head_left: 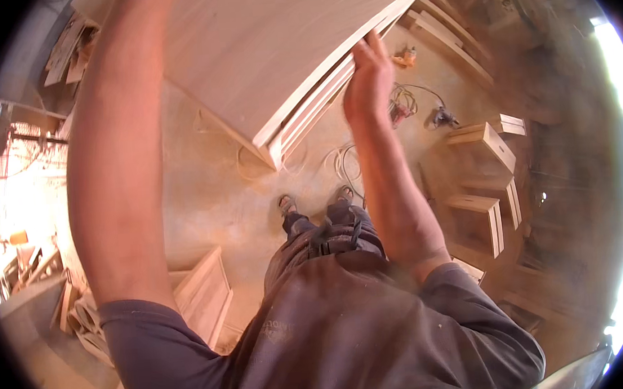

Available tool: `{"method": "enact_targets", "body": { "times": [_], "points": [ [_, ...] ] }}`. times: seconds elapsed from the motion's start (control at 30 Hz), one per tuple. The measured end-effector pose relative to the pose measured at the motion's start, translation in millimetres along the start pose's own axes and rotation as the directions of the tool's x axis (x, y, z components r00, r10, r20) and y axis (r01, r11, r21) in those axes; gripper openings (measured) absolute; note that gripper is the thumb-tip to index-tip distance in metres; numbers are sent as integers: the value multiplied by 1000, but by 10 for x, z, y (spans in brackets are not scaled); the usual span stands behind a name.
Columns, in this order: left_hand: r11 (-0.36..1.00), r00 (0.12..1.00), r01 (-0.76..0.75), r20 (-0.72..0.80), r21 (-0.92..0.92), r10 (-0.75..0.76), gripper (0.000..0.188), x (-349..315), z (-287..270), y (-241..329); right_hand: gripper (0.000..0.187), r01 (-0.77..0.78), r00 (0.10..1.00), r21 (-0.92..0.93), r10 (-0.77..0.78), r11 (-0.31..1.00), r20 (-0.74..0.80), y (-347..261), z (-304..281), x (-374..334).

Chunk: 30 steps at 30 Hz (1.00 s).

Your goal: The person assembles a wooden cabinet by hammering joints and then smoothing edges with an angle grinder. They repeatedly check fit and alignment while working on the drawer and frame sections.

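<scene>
A broad pale wooden panel [258, 46] fills the upper middle, lying at a slant with one corner toward me. Under its right edge several parallel wooden strips [313, 108] show, as of slatted or stacked parts. My right hand [369, 75] is at that right edge, closed, its fingertips bent over the rim and partly hidden. My left arm [117, 150] stretches up along the panel's left side and runs out of the top of the picture, so the left hand is out of sight.
Cables [406, 101] and a dark power tool or plug [443, 117] lie on the floor at the right. Wooden box-like parts [485, 142] stand farther right, and boards [445, 37] lie beyond. A wooden panel piece [206, 296] leans low on the left. Wood scraps [42, 267] lie at far left.
</scene>
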<state>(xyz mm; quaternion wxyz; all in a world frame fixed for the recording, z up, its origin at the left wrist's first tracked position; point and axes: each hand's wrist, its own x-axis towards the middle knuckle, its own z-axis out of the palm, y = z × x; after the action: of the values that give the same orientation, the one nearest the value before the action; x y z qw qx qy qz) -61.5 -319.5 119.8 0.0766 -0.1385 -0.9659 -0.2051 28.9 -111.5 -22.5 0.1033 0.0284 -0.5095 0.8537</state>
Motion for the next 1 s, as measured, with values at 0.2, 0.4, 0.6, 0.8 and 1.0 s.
{"method": "enact_targets", "body": {
  "times": [0.2, 0.4, 0.6, 0.8, 1.0],
  "points": [
    [990, 920, 78, -375, -118, -117, 49, -1429, 57, 338, 58, -51, 987, -127, 31, 991, -159, 69, -609, 501],
    [716, 491, -94, -658, -692, -571, 53, -2416, 1513, 809, 61, -297, 955, -198, 296, 934, -35, -105, -712, 620],
    [771, 482, 60, -658, -634, -579, 41, -1784, 1661, 1175, 41, -455, 887, -90, 460, 886, 34, -264, -921, 787],
    [914, 353, 284, -854, -290, -381, 50, -1685, 1767, 1194, 49, -535, 835, -5, 530, 845, 149, -313, -1043, 925],
    [852, 418, 418, -766, -315, -488, 62, -1843, 1842, 1059, 29, -621, 782, 155, 591, 769, 201, -337, -1087, 986]
  ]
}}
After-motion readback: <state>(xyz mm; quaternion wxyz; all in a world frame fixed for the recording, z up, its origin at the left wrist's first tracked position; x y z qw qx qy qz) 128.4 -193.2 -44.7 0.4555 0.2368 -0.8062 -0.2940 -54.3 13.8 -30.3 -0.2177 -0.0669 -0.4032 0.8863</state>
